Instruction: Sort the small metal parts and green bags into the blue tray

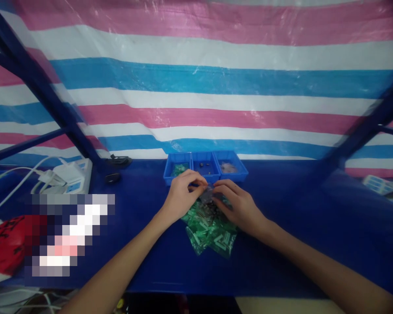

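Note:
My left hand (185,194) is closed, thumb and forefinger pinched on the upper left edge of a small clear plastic bag (207,195). From the other side my right hand (239,205) meets the same bag, its fingers bent and closed at the bag's right edge. Right below the hands lies a heap of green-tinted plastic packets (212,237), some with pale strips inside. Small dark metallic-looking parts (212,210) sit on top of the heap, partly hidden by the hands and too blurred to name.
Behind the hands, three joined blue trays hold green packets (179,169), a few small dark pieces (202,165) and pale clear bags (228,167). A white power strip (83,174) with plugs and a red bag (9,244) lie left on the blue table (288,205). Blue frame posts flank both sides.

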Tool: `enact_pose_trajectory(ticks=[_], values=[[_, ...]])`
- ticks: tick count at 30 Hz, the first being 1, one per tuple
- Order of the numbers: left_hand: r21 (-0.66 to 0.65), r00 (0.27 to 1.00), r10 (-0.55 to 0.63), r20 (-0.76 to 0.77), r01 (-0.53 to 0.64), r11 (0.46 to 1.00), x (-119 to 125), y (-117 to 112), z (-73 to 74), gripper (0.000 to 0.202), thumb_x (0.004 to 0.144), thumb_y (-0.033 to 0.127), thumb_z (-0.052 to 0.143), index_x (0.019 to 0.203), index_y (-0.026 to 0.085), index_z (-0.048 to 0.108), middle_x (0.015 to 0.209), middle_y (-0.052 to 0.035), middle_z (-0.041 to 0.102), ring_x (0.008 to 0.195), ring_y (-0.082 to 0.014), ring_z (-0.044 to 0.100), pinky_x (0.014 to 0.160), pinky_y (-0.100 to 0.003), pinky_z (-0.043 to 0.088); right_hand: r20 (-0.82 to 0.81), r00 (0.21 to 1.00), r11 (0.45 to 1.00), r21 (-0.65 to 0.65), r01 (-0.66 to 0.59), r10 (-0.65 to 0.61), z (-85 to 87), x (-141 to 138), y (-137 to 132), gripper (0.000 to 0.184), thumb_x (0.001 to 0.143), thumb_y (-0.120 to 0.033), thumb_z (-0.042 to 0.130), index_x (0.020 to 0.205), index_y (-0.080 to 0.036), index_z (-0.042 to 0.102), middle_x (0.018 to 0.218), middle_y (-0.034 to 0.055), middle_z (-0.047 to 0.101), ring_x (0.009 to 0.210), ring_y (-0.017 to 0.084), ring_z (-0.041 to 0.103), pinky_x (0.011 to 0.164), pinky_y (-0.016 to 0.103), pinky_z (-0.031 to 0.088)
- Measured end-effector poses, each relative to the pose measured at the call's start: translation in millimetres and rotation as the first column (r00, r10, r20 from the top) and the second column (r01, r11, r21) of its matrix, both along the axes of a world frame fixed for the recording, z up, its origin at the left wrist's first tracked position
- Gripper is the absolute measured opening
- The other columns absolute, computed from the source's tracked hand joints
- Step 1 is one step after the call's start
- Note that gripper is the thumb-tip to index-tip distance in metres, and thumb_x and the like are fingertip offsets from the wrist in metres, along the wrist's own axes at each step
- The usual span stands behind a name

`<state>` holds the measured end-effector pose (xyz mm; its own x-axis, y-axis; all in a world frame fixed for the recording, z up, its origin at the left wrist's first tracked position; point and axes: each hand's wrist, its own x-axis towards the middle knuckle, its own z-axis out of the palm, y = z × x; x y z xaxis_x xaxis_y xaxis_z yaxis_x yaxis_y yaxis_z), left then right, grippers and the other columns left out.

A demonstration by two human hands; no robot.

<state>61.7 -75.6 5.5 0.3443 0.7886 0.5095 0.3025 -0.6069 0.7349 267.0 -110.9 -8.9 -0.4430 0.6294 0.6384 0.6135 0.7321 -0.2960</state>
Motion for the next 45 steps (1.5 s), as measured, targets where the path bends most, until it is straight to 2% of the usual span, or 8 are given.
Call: enact_pose_trajectory(ticks=[5, 8, 12, 15, 23, 30, 36, 45], values=[[-0.095, 0.999, 0.0, 0.044, 0.004, 0.995, 1, -2, -1.5, 0.011, 0.095, 0.026, 0.059, 0.103, 0.019, 0.064, 0.088, -0.0025, 0.069, 0.077, -0.0141, 0.069, 0.067, -0.025, 0.058, -0.081, 0.997, 1.0, -0.006, -0.021, 0.02, 5.0, 1, -1, 0.011, 0.098, -0.017, 0.051, 0.099, -0.021, 0.061, 0.105, 0.0099, 0.068, 0.095, 0.022, 0.068, 0.081, 0.034, 0.057], [-0.118, 0.998, -0.004, 0.061, 0.011, 0.993, -1, -3, -0.3, 0.016, 0.098, 0.031, 0.056, 0.106, 0.019, 0.063, 0.081, -0.0016, 0.07, 0.072, -0.0152, 0.07, 0.07, -0.029, 0.06, -0.201, 0.979, 0.986, -0.168, 0.004, -0.038, 7.3, 2, -1, 0.008, 0.096, -0.021, 0.056, 0.096, -0.021, 0.064, 0.093, 0.0058, 0.072, 0.082, 0.02, 0.07, 0.073, 0.032, 0.057], [-0.079, 1.0, -0.013, -0.008, 0.012, 0.997, -1, -7, 3.9, 0.024, 0.099, 0.036, 0.054, 0.099, 0.017, 0.068, 0.079, -0.003, 0.071, 0.07, -0.0161, 0.069, 0.067, -0.029, 0.059, -0.441, 0.889, 0.893, -0.44, -0.094, -0.123, 8.6, 3, 3, 0.008, 0.093, -0.029, 0.064, 0.091, -0.021, 0.066, 0.082, 0.0026, 0.074, 0.077, 0.02, 0.073, 0.069, 0.032, 0.058], [-0.017, 0.997, -0.05, -0.062, 0.049, 0.999, 0, -10, 7.4, 0.023, 0.098, 0.035, 0.056, 0.099, 0.018, 0.071, 0.085, -0.0029, 0.073, 0.074, -0.0152, 0.069, 0.069, -0.026, 0.058, -0.561, 0.817, 0.83, -0.513, -0.217, -0.133, 9.1, 3, 6, 0.012, 0.09, -0.032, 0.066, 0.089, -0.02, 0.065, 0.08, 0.0034, 0.075, 0.076, 0.02, 0.073, 0.072, 0.034, 0.06], [0.184, 0.954, -0.018, -0.298, 0.075, 0.98, -1, -8, 4.2, 0.015, 0.097, 0.03, 0.059, 0.098, 0.019, 0.069, 0.086, -0.0014, 0.07, 0.076, -0.0144, 0.066, 0.067, -0.026, 0.053, -0.609, 0.772, 0.745, -0.599, -0.293, -0.185, 10.7, 4, 7, 0.018, 0.086, -0.036, 0.071, 0.083, -0.019, 0.067, 0.075, 0.0029, 0.074, 0.072, 0.018, 0.072, 0.07, 0.032, 0.059], [0.422, 0.911, 0.103, -0.4, 0.083, 0.903, -4, -4, -6.2, 0.02, 0.098, 0.037, 0.059, 0.105, 0.019, 0.066, 0.114, -0.0049, 0.069, 0.1, -0.0194, 0.069, 0.083, -0.033, 0.059, -0.639, 0.732, 0.706, -0.63, -0.322, -0.236, 8.9, 3, 8, 0.022, 0.084, -0.04, 0.073, 0.083, -0.02, 0.065, 0.073, 0.0021, 0.071, 0.071, 0.019, 0.071, 0.067, 0.033, 0.059], [0.376, 0.928, 0.09, -0.361, 0.057, 0.925, -3, -5, -5.0, 0.044, 0.093, 0.035, 0.067, 0.133, 0.023, 0.053, 0.126, -0.0048, 0.065, 0.108, -0.0191, 0.067, 0.09, -0.034, 0.059, -0.694, 0.676, 0.717, -0.6, -0.354, -0.247, 8.0, 3, 9, 0.025, 0.081, -0.038, 0.076, 0.093, -0.021, 0.062, 0.072, 0.0011, 0.071, 0.068, 0.019, 0.071, 0.065, 0.033, 0.059], [0.396, 0.897, 0.102, -0.43, 0.086, 0.914, -3, -6, -5.4, 0.019, 0.101, 0.021, 0.052, 0.117, 0.02, 0.061, 0.111, -0.0036, 0.069, 0.099, -0.0177, 0.069, 0.083, -0.032, 0.059, -0.67, 0.725, 0.726, -0.577, -0.375, -0.158, 17.9, -1, 0, 0.027, 0.086, -0.039, 0.071, 0.104, -0.022, 0.061, 0.08, 0.0024, 0.072, 0.072, 0.02, 0.072, 0.066, 0.033, 0.059]])
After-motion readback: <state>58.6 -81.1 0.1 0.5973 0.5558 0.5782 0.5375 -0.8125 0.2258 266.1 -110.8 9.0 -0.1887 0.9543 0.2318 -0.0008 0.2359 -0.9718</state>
